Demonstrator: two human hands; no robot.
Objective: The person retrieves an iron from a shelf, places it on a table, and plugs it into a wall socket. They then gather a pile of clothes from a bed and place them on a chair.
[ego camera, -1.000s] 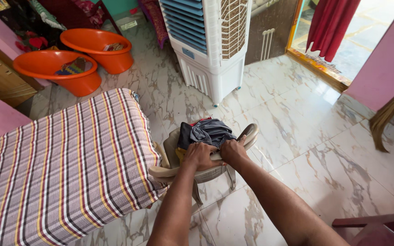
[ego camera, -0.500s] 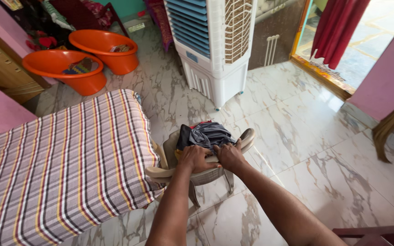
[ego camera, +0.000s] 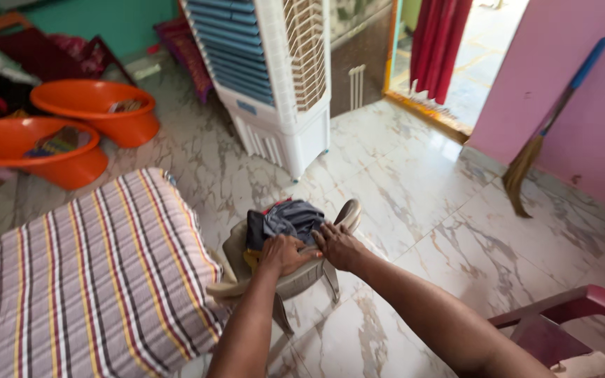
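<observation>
Two hands meet on a pile of clothes heaped on a beige plastic chair near the middle of the marble floor. Left hand lies palm-down on the near edge of the pile, fingers curled onto the dark grey cloth; right hand rests just beside it at 3 o'clock, fingers bent over the cloth and the chair's edge — whether either truly grips the fabric cannot be told. Red and yellow pieces peek from under the grey.

At 9 o'clock from the chair stands a bed with a striped cover, touching or nearly touching the chair. At 12 o'clock rises a tall white air cooler bearing a small blue label low on its front. Two orange tubs sit at 10 o'clock, cloth inside each. A broom with a blue handle leans on the pink wall at 2 o'clock — and a maroon chair shows at 4 o'clock.
</observation>
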